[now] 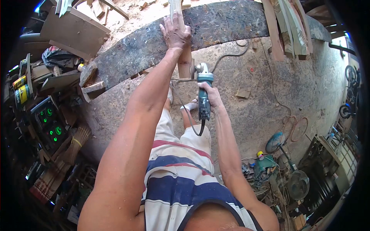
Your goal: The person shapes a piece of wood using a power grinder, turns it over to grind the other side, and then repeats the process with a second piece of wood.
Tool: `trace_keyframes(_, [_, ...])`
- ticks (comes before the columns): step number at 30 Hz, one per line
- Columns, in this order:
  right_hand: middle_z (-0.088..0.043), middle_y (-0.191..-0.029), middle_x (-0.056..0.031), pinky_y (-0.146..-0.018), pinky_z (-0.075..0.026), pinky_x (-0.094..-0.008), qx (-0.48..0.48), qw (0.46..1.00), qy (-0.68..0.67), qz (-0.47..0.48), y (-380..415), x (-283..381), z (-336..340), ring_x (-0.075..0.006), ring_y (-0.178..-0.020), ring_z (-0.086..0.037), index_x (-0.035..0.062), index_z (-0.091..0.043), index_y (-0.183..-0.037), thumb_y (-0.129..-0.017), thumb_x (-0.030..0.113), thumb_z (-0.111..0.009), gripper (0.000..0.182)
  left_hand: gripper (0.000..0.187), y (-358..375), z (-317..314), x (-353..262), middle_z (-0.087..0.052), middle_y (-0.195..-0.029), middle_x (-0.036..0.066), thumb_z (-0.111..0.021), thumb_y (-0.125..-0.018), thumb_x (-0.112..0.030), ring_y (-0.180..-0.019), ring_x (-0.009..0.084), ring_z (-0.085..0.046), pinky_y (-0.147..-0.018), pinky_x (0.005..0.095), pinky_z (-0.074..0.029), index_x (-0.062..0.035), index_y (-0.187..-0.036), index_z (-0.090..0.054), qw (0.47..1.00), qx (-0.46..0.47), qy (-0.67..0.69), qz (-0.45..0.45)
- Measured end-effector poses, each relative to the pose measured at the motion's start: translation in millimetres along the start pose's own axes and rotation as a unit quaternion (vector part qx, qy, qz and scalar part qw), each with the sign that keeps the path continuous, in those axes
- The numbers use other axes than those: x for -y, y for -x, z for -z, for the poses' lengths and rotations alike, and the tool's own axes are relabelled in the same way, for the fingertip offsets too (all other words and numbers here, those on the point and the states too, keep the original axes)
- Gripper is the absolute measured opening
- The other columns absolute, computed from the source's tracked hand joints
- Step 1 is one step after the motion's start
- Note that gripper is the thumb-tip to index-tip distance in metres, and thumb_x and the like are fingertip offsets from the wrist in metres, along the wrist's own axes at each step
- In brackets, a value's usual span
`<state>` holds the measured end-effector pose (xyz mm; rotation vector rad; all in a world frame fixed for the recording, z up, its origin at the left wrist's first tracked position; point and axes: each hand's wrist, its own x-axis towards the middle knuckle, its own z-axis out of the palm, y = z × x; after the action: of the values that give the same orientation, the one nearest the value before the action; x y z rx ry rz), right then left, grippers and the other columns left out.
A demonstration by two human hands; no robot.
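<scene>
A narrow wooden board [184, 57] lies across the dark, stained bench [227, 23], its near end jutting past the bench edge. My left hand [175, 34] is on top of it, with fingers along one side and the thumb at the other, holding it against the bench. In my right hand [211, 94] is a teal and grey angle grinder [205, 79], gripped around its body and held upright in this view. The grinder's disc [192, 71] is right at the right side of the board's near end. From the tool's lower end a black cord loops down.
Cut wood pieces [289, 30] lean over the bench at right, and wood scraps lie beyond it. On the floor are a cable [271, 73] and a small wood offcut [243, 92]. A fan [298, 184] stands among clutter at lower right; a speaker with green lights [48, 121] stands left.
</scene>
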<state>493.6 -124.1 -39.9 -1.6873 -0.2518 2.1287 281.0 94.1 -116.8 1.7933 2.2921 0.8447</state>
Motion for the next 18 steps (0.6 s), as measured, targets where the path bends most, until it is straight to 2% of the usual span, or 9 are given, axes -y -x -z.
trace_keyframes(7, [-0.073,-0.078,-0.0062,-0.056,-0.059,-0.0315,0.008,0.999,0.053,-0.006,17.1,-4.6,11.0,-0.0170,-0.060,-0.071,0.0050,-0.072,-0.092,-0.088,0.039,-0.086,0.037,0.086,1.9,0.4,-2.2,-0.053,-0.158,0.026,-0.068,-0.089,-0.043,-0.154,0.0430,-0.045,-0.132,0.0644,-0.024,-0.0120,-0.167,-0.047,1.000,0.000,-0.004,0.000])
trace_keyframes(11, [-0.072,-0.077,-0.0063,-0.057,-0.060,-0.0326,0.003,0.996,0.086,0.015,10.4,-10.2,26.8,-0.0175,-0.062,-0.073,0.0025,-0.073,-0.093,-0.089,0.040,-0.085,0.040,0.088,0.6,2.7,-2.8,-0.053,-0.158,0.026,-0.068,-0.089,-0.044,-0.154,0.0433,-0.045,-0.132,0.0639,-0.024,-0.0120,-0.168,-0.045,1.000,0.008,-0.004,0.004])
trace_keyframes(14, [-0.073,-0.077,-0.0071,-0.057,-0.060,-0.0332,0.002,1.000,0.002,-0.005,11.8,-0.8,12.4,-0.0176,-0.062,-0.073,0.0017,-0.074,-0.094,-0.089,0.040,-0.085,0.040,0.090,1.1,6.0,-4.3,-0.053,-0.158,0.027,-0.068,-0.089,-0.044,-0.155,0.0433,-0.044,-0.133,0.0637,-0.023,-0.0121,-0.169,-0.043,1.000,0.012,-0.008,-0.002])
trace_keyframes(18, [-0.073,-0.077,-0.0077,-0.056,-0.059,-0.0328,0.005,1.000,0.004,0.009,5.1,-2.2,7.0,-0.0171,-0.061,-0.072,0.0023,-0.073,-0.093,-0.089,0.042,-0.086,0.042,0.090,1.1,5.5,-4.0,-0.049,-0.163,0.027,-0.067,-0.091,-0.044,-0.156,0.0441,-0.043,-0.133,0.0635,-0.022,-0.0118,-0.170,-0.041,1.000,0.010,-0.014,-0.015])
